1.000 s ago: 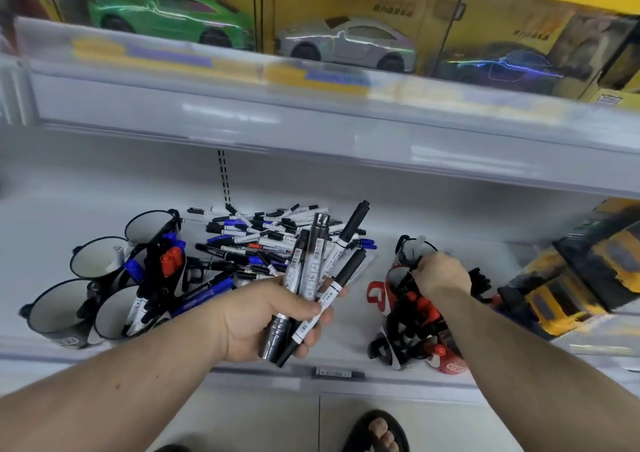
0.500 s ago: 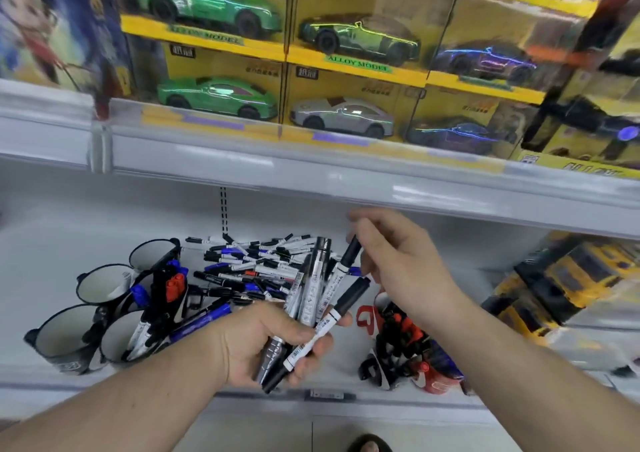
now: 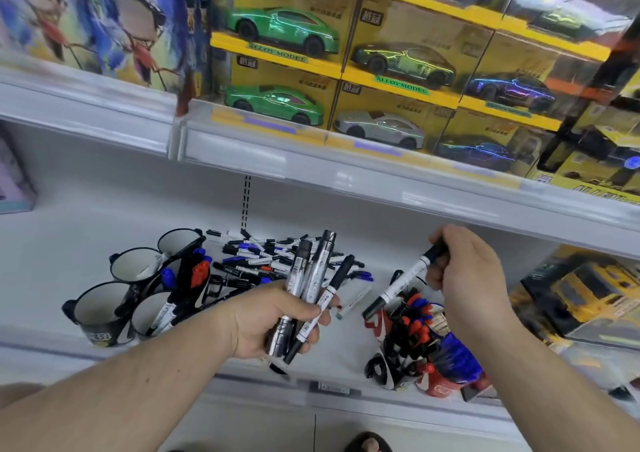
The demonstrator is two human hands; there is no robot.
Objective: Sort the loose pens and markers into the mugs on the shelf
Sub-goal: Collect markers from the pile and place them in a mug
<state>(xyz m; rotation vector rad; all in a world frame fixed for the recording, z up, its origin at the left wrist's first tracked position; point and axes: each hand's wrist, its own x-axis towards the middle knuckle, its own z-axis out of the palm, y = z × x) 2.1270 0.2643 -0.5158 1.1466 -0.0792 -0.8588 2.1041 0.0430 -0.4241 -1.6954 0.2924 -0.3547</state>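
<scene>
My left hand (image 3: 277, 323) grips a bundle of markers (image 3: 313, 278), their caps pointing up and away from me. My right hand (image 3: 467, 278) pinches a single white marker with black caps (image 3: 401, 283) by its upper end; the marker slants down toward the red and white mugs (image 3: 440, 382), which are packed with red, blue and black markers. A loose pile of pens and markers (image 3: 273, 257) lies at the back of the white shelf (image 3: 62, 230). Several black mugs with white insides (image 3: 98, 313) stand at the left, some holding markers.
The upper shelf's front edge (image 3: 346, 178) overhangs the work area, with boxed toy cars (image 3: 280, 29) above it. A yellow boxed toy vehicle (image 3: 588, 296) sits right of the red mugs. A box (image 3: 14, 188) stands at far left. A sandalled foot (image 3: 369, 444) shows below.
My right hand rose from the red mugs, took one marker out of the bundle in my left hand, and has carried it right and down above the red mugs. The view tilted upward.
</scene>
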